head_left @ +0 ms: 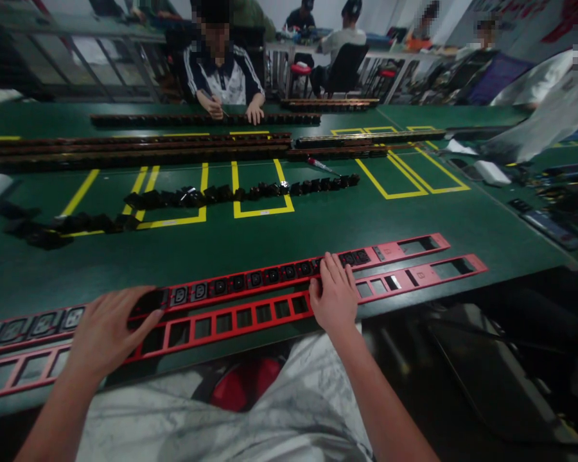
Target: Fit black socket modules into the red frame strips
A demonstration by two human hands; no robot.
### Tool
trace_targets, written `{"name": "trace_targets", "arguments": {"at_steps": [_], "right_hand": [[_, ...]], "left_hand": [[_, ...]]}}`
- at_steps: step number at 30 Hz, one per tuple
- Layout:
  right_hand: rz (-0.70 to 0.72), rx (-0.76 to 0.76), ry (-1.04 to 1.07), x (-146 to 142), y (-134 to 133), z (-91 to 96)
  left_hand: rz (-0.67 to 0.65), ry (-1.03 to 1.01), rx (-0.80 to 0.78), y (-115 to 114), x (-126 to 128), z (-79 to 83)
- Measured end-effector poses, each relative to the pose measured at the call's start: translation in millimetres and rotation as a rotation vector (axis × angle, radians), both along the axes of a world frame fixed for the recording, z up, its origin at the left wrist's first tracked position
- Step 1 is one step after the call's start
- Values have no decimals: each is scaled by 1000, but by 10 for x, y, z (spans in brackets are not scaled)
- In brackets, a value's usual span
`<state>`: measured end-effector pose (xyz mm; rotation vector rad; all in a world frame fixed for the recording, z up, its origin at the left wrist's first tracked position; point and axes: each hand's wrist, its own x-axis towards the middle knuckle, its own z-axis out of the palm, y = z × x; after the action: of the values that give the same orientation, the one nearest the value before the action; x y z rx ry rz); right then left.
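In the head view, the socket strip (389, 251) is lying along the near edge of the table (270, 237). Its long axis is running left to right and slanting away from the person, so its right end, with the large cut-out, is pointing right and farther off. Black sockets (273, 275) are facing up along it. The frame strip (234, 320), its openings showing, is running nearly parallel on the strip's near side. The left hand (108, 324) is spanning the left half of the socket strip; whether it is pinching cannot be told. The right hand (336, 292) is resting on the right half, fingers extended, thumb apart. Beyond the socket strip, black parts (264, 190) and a screwdriver (314, 161) are lying.
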<state>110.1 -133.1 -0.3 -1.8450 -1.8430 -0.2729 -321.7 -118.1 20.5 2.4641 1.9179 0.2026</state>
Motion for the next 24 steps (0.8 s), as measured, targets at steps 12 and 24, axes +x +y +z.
{"name": "trace_targets", "arguments": {"at_steps": [12,24], "right_hand": [[22,50,72,6,-38,57],[26,67,88,20,-21,26]], "left_hand": [[-9,28,-1,-5,38,61],[-4,41,5,-2,20,42]]}}
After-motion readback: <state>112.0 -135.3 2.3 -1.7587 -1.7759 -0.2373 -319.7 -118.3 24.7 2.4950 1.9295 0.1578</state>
